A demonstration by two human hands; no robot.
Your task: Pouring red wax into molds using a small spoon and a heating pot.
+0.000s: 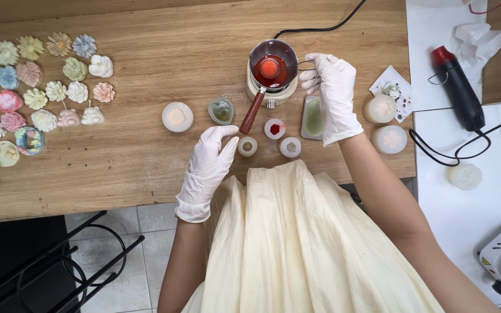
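Right hand (333, 87), in a white glove, is pinched shut on a thin wire tool (297, 65) whose round end sits in the red liquid of a small metal melting pot (272, 65). That pot stands on a little cream heater base (269, 95) near the middle of the wooden table (163, 150), with a brown wooden handle (251, 111) slanting down toward the person. Just under the right wrist lies a flat greenish rectangular mould (312, 116).

Left hand (209, 164), also gloved, lies loosely open with its fingers flat on the table, its fingertips just beside the end of the handle; it holds nothing. Between the hands stand three small round moulds: a pale one (247, 145), one with red in its hollow (274, 128) and a white one (290, 146). Further left sit a heart-shaped mould (221, 110) and a round white one (177, 116).

By my reckoning the work is partway: one small mould already shows red, the others look unfilled by it, and the pot is well stocked with liquid. Far left, a spread of finished pastel flower shapes (42, 81) covers the table. To the right lie two pale round pieces (388, 139) and a black and red heat gun (457, 88) on a white surface.
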